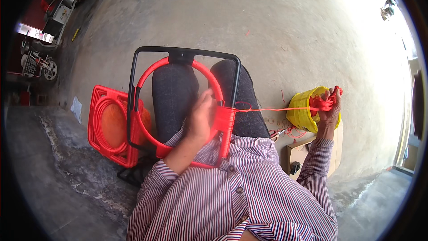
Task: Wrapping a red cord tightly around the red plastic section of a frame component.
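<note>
A black square frame [239,76] with a round ring inside rests over my lap. Red cord [154,67] is wound tightly round much of the ring and along the frame's right side [225,134]. My left hand [200,116] reaches inside the ring, close to its right edge; motion blurs its fingers, so their grip is unclear. Out to the right, my right hand [331,107] is closed round a bunch of red cord [323,101], above a yellow bucket [299,115]. A taut red strand [272,109] runs from that bunch to the frame's right side.
Stacked red-wrapped frames [96,127] stand left of my legs beside an orange rounded thing [113,125]. Scissors [277,134] and cord scraps lie near the bucket. A cardboard box [296,154] sits by my right side. Parked scooters [58,18] are at the far left.
</note>
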The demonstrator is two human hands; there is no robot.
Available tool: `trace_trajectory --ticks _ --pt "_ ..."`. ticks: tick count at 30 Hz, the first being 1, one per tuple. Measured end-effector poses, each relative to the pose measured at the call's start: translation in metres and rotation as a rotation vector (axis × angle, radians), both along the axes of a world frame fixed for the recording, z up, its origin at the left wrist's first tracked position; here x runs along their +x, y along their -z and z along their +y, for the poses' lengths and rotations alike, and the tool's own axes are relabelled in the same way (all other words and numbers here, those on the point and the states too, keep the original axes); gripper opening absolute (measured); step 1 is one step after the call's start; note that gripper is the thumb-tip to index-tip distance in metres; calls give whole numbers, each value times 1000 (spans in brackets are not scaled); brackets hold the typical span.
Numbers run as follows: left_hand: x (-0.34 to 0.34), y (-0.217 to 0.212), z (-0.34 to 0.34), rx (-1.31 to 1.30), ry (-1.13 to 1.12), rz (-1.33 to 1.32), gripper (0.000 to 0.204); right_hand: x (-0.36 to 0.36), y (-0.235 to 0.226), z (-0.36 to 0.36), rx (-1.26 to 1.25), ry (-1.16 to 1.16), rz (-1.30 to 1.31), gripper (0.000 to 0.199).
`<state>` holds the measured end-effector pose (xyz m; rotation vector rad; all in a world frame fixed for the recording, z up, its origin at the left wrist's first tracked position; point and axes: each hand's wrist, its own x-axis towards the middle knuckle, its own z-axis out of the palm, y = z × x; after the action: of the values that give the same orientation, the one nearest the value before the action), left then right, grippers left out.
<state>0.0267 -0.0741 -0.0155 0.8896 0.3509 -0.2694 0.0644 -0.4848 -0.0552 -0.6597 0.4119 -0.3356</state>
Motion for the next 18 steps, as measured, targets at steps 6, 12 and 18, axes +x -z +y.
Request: trace_trajectory --ticks 6,12,18 --pt "-1 1 4 -63 82 -47 46 -14 -47 142 -528 -937 294 23" --pt "-4 16 9 -44 45 -144 49 -20 -51 176 -651 -1354 233 15" --pt "-1 11 14 -143 199 58 45 -15 -16 117 -490 -562 298 22"
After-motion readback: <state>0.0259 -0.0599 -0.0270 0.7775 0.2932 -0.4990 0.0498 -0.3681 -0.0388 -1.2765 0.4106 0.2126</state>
